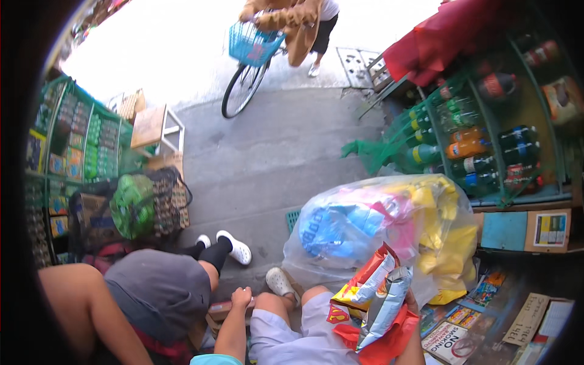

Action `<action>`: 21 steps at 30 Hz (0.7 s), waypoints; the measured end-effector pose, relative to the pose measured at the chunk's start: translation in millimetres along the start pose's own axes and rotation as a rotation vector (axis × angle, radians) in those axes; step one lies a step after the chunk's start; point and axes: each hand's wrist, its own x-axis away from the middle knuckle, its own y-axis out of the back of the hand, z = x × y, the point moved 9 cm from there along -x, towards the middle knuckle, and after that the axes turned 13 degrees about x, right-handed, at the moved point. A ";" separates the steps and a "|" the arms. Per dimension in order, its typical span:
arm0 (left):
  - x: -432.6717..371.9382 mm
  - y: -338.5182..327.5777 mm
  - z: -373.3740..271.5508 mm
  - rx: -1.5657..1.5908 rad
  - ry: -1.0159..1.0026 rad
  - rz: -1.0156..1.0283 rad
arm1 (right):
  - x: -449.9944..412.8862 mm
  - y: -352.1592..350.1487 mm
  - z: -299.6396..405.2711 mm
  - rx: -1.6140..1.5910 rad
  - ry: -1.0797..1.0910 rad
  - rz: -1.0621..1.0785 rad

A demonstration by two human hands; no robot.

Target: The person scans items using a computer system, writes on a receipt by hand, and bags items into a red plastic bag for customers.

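My left hand (242,296) lies closed at the near edge of a reddish cardboard box (221,310), beside my left knee; whether it grips anything is hidden. Several foil snack packets (385,301), red, yellow and silver, are bunched with a red plastic bag (401,333) above my right thigh. My right hand (412,303) is at their right side, mostly hidden behind them, and holds them. A large clear plastic bag (328,269) full of blue, pink and yellow packs stands just beyond the packets.
A seated person in grey shorts (159,292) is close at left. Another person (292,23) stands with a bicycle (244,91) ahead. Netted drink shelves (497,200) rise at right, more shelves (86,137) at left, near a wooden stool (153,125).
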 end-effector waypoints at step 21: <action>212.0 265.1 -538.5 -0.276 -0.789 0.220 | -254.9 -194.7 201.8 -0.436 0.244 0.469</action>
